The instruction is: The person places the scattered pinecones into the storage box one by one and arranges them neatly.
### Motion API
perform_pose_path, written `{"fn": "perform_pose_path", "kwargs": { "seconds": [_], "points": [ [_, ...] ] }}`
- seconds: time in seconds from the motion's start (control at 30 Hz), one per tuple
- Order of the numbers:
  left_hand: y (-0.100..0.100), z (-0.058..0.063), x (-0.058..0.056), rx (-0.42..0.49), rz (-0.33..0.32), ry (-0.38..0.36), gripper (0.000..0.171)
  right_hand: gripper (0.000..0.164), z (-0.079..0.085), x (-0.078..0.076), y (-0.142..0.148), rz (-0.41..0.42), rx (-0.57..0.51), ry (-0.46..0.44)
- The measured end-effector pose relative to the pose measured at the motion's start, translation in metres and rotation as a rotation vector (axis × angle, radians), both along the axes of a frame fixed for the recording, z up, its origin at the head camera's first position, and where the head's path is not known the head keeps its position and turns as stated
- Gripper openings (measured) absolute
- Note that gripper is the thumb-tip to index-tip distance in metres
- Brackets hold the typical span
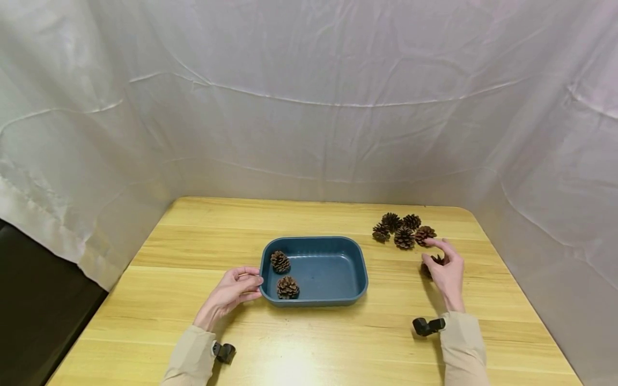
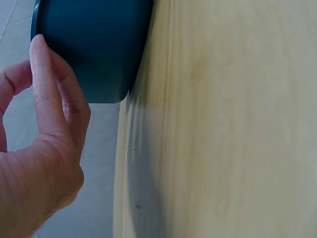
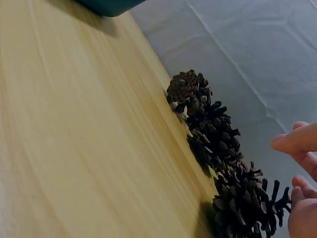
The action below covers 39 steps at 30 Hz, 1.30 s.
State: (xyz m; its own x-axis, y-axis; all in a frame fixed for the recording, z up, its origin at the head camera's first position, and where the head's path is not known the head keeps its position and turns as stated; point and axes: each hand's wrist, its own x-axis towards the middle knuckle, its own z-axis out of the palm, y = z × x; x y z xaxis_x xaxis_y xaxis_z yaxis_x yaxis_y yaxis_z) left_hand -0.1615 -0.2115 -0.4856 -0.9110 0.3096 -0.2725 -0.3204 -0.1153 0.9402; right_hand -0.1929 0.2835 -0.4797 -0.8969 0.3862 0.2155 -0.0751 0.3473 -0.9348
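Observation:
A dark blue rectangular tub (image 1: pixel 314 303) stands on the wooden table with two pine cones, one (image 1: pixel 280 261) behind the other (image 1: pixel 288 288), at its left end. My left hand (image 1: pixel 234 292) pinches the tub's left rim, its thumb up at the edge in the left wrist view. Over on the right, my right hand (image 1: pixel 449 272) is around a single pine cone (image 1: pixel 427 269), thumb and forefinger spread apart. In the right wrist view the thumb lies right beside that cone (image 3: pixel 242 206), with the forefinger raised away from it.
Beyond the right hand several more pine cones (image 1: pixel 404 237) lie in a cluster near the table's back right corner. A pale cloth (image 1: pixel 314 134) hangs behind the table (image 1: pixel 193 246) and along its sides. A dark surface (image 1: pixel 38 305) shows at the lower left.

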Motion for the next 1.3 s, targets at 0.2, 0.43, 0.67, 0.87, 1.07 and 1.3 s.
{"fn": "perform_pose_path", "kwargs": {
  "seconds": [0.2,0.43,0.67,0.87,1.07,1.3],
  "points": [
    [0.0,-0.001,0.0,0.003,-0.001,0.002,0.029,0.04,-0.004,0.002,0.007,-0.002,-0.09,0.069],
    [-0.001,-0.002,-0.001,0.003,-0.001,0.004,0.031,0.044,-0.004,0.009,0.021,-0.004,-0.111,0.002],
    [-0.001,-0.003,0.0,0.001,-0.003,0.008,0.028,0.06,-0.006,0.018,0.038,0.112,0.105,-0.202],
    [0.0,-0.003,-0.001,-0.002,0.0,0.007,0.029,0.063,-0.013,0.019,0.045,0.174,0.135,-0.14],
    [0.001,-0.004,-0.002,-0.001,0.002,0.007,0.03,0.053,-0.015,0.02,0.047,0.164,0.052,-0.112],
    [0.0,-0.004,-0.001,-0.001,0.0,0.008,0.031,0.051,-0.017,0.019,0.049,0.143,0.016,-0.126]
  ]
}}
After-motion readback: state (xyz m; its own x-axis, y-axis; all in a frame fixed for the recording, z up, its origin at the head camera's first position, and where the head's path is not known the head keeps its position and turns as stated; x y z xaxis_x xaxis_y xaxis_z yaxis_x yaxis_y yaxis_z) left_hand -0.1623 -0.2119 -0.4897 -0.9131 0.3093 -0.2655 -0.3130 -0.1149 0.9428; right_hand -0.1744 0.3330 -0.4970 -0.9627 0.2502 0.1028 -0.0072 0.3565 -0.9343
